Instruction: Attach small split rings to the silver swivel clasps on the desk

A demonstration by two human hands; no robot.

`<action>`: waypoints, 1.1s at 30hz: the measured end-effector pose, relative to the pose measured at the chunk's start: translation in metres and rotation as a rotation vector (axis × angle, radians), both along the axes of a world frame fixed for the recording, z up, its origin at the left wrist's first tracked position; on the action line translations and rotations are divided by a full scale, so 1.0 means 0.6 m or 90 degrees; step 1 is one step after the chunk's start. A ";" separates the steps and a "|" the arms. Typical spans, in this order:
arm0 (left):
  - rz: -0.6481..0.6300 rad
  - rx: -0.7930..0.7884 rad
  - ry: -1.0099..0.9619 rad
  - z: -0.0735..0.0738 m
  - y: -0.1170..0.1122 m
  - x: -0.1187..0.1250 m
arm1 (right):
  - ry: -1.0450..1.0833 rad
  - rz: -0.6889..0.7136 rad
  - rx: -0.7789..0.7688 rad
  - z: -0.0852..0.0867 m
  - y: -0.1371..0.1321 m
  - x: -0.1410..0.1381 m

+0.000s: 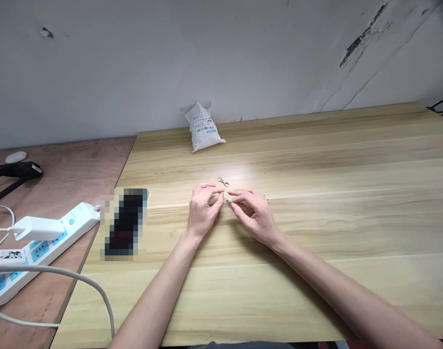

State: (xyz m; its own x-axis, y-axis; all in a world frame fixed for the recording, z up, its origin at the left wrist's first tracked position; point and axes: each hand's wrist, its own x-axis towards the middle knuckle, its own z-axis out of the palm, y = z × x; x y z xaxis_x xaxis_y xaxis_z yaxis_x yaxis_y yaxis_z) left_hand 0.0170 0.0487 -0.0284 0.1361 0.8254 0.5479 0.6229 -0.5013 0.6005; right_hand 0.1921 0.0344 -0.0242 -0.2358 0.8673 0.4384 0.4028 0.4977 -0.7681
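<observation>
My left hand (203,207) and my right hand (255,213) meet over the light wooden table (316,194), fingertips pinched together on a small silver metal clasp (226,199) held between them. A second small metal clasp (223,182) lies loose on the wood just beyond my fingers. Another tiny metal piece (266,198) shows at the far side of my right hand. Both hands have curled, closed fingers.
A small white pouch with a printed label (203,127) stands near the wall. A dark phone (125,223) lies left of my hands. On the reddish table at left rest a white power strip (35,245) with a charger and cables, plus a black strap (15,170).
</observation>
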 end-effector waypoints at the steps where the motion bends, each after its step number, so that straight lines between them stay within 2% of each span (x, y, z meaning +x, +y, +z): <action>1: 0.008 0.002 -0.005 0.002 0.000 0.000 | -0.013 -0.021 0.007 -0.001 0.001 0.001; 7: 0.021 0.001 -0.019 0.008 -0.005 0.003 | -0.101 -0.063 0.013 -0.010 0.004 0.001; 14: -0.003 -0.010 -0.023 0.008 -0.010 0.003 | -0.110 -0.109 0.012 -0.013 0.004 0.004; 21: -0.036 -0.031 -0.056 0.012 -0.013 0.005 | -0.153 -0.098 0.000 -0.017 0.005 0.003; 33: -0.076 -0.055 -0.053 0.015 -0.025 0.017 | -0.241 -0.058 0.101 -0.015 -0.003 0.002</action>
